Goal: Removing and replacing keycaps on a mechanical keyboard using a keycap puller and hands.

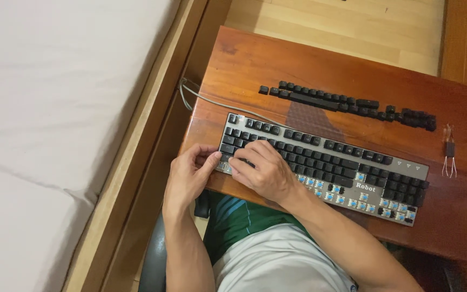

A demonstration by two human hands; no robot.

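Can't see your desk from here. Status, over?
Left hand steadies keyboard corner. Right hand fingers on keys, nothing gripped. Loose keycaps behind, wire puller aside.

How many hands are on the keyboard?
2: the left hand grips the keyboard's near-left corner, and the right hand presses on the keys just beside it. None looks hidden.

keyboard (325, 162): grey, flat on the counter (309, 70), slanted
keys: black, some gone, blue switches showing
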